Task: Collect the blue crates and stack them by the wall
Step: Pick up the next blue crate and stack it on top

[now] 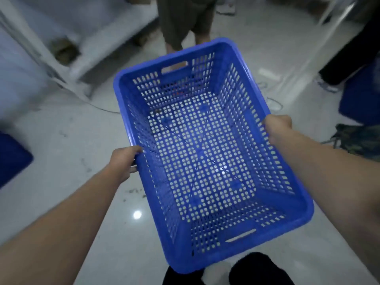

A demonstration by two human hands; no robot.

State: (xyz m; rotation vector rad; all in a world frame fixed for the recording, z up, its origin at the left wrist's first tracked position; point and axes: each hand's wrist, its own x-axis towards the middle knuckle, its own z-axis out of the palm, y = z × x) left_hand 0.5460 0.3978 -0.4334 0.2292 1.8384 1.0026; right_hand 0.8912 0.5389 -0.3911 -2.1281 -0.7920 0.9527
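Glossy pale tiled floor (61,140) filled view. Large blue perforated plastic crate (205,161) was held above floor, empty, tilted, slot handles in both short ends. Second blue crate (362,95) sat at right edge, third blue shape (12,157) at left edge (blurred, cannot tell what). Bystander's legs in olive shorts (185,19) stood beyond crate. Left hand (123,161) clenched crate's left long rim; right hand (277,128) clenched right long rim.
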